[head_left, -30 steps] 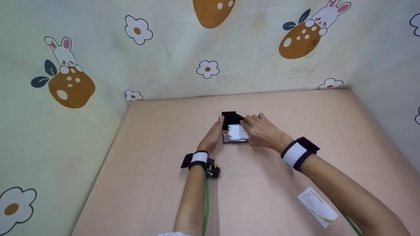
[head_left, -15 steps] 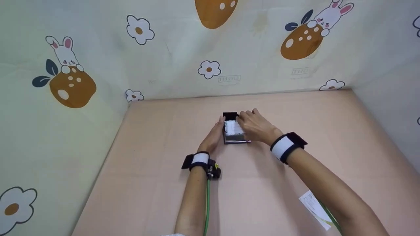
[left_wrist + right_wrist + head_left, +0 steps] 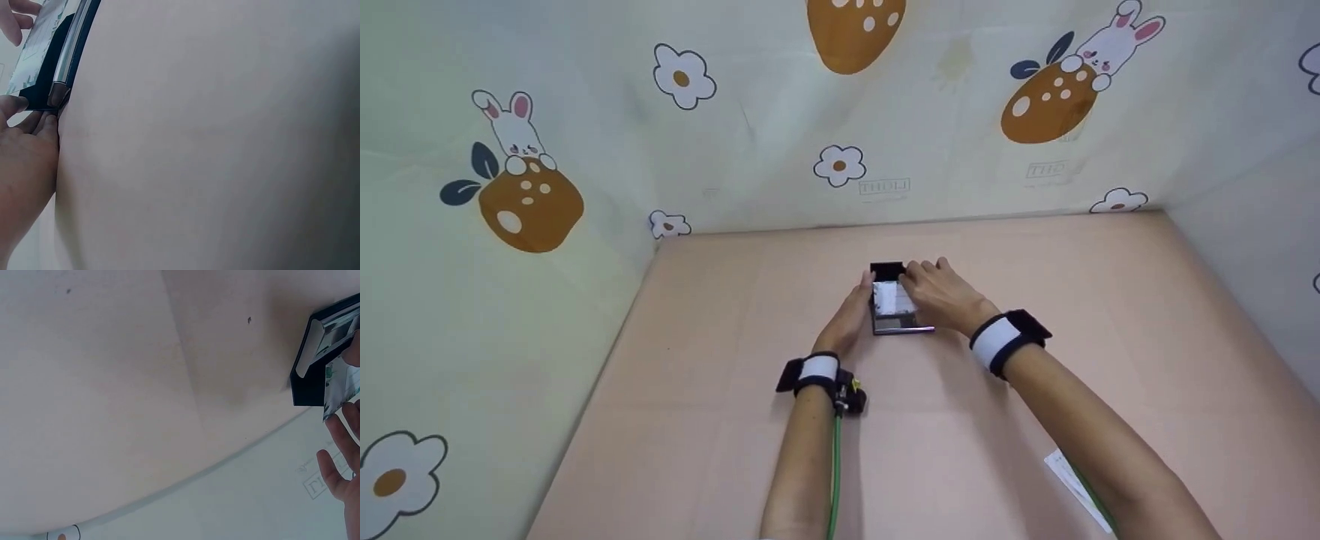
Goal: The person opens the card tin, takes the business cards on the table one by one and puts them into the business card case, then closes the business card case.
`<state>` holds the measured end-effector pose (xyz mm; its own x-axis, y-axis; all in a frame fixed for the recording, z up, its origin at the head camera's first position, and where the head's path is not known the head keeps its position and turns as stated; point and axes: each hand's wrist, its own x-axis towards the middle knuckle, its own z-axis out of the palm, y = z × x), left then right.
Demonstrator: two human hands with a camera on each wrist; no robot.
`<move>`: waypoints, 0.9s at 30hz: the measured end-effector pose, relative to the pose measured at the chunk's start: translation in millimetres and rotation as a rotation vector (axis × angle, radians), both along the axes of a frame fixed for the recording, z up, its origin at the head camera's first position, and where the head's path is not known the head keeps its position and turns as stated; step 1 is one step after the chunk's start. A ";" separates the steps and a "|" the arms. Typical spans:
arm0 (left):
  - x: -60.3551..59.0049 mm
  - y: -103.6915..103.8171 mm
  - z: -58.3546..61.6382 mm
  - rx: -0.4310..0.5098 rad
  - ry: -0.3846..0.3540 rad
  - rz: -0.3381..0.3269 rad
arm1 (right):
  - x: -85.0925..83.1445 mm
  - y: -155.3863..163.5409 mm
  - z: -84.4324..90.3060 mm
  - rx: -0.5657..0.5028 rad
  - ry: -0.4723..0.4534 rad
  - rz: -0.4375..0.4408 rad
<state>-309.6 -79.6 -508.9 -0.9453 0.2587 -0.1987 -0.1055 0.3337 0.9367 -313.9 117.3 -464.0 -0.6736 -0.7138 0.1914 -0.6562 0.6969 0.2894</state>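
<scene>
On pink tabletop (image 3: 720,420), bunny-print walls (image 3: 532,247) around

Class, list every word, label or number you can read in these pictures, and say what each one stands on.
"THULI", or close to it: faint boxed mark on the wall covering, repeated further right; letters uncertain.
Card in the black case: print too blurred to read.
Card on the table: print too small to read.

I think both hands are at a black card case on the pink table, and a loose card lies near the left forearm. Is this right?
Not quite. The loose card lies near the right forearm, as the head view shows. The rest holds: the left hand and right hand are both at the black card case on the pink table.
</scene>
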 end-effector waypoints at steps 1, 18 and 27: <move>0.0 0.2 -0.1 -0.001 0.001 0.001 | -0.2 0.7 -0.4 -0.001 0.000 -0.002; -1.9 0.6 0.7 -0.005 -0.022 0.009 | -3.2 -6.8 -7.0 -0.056 -0.061 -0.034; -1.6 0.7 -0.9 -0.030 -0.005 0.000 | 1.4 -8.2 -8.1 -0.151 -0.210 -0.088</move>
